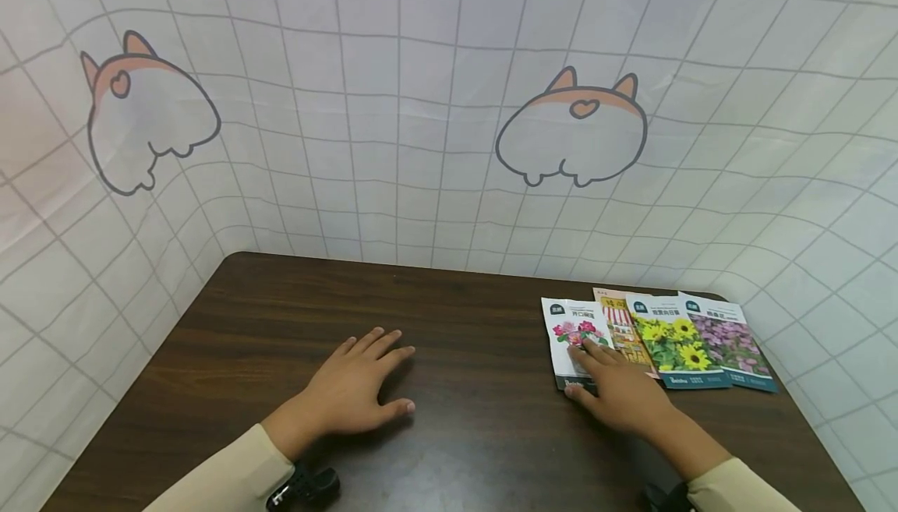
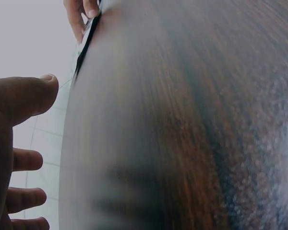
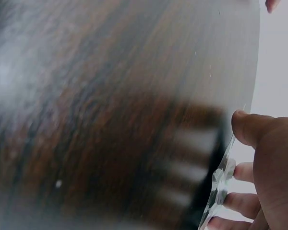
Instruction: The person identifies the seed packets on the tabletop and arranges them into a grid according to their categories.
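Note:
My left hand (image 1: pixel 358 387) is held over the dark wood table with its fingers spread, holding nothing. In the left wrist view its thumb (image 2: pixel 29 98) and several fingertips show beside the tabletop. My right hand (image 1: pixel 620 391) rests on the leftmost seed packet (image 1: pixel 561 340), white with pink flowers. Its fingers touch the packet's front, and the thumb lies by the lower left corner. In the right wrist view the clear plastic edge (image 3: pixel 216 189) of the packet appears beside those fingers. Close by on the right lie a packet with yellow flowers (image 1: pixel 677 344) and one with purple flowers (image 1: pixel 733 344).
An orange and pink packet (image 1: pixel 617 317) is partly covered between the pink-flower and yellow-flower ones. The brown table (image 1: pixel 477 450) has a rounded far left corner. White grid-patterned cloth (image 1: pixel 435 107) with cartoon animals hangs behind it and along both sides.

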Available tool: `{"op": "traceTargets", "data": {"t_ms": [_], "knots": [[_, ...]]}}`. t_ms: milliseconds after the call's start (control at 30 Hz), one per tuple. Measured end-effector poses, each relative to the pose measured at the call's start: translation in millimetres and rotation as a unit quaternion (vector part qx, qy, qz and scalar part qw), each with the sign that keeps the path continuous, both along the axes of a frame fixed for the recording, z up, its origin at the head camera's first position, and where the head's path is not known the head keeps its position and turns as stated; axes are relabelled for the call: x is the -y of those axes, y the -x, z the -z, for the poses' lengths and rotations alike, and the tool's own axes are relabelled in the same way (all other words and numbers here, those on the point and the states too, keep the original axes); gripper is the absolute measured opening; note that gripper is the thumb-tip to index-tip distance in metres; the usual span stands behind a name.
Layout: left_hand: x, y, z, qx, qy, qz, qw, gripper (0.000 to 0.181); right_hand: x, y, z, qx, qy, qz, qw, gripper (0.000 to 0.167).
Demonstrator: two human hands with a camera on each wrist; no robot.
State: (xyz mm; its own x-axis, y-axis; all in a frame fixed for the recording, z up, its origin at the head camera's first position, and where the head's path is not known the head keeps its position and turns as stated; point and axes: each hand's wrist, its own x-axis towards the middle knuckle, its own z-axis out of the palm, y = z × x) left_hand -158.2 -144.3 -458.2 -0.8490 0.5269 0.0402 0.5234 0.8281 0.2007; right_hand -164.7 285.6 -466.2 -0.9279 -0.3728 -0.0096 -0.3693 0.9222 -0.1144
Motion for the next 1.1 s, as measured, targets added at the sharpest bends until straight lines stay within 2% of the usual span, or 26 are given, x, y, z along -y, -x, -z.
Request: {"op": "traceTargets", "data": {"t_ms": [600,833,1100], "knots": [[-8.0,0.6,2.9,0.008,0.002,0.007,0.9999,0.079,10.4,2.4,-1.3,0.001,-0.003,0.002,1.0,0.069],[-11.3,0.8,0.2,0.02,-0.001,0.013,0.9997,0.079,15.6,3.3,-1.3,0.004,0.0,0.001,1.0,0.069],[-20.0,2.6,1.4,0.022,0.004,0.03,0.9993,0.078,13.2,3.3,-1.2,-0.005,0.017,-0.001,0.9998,0.072]]}}
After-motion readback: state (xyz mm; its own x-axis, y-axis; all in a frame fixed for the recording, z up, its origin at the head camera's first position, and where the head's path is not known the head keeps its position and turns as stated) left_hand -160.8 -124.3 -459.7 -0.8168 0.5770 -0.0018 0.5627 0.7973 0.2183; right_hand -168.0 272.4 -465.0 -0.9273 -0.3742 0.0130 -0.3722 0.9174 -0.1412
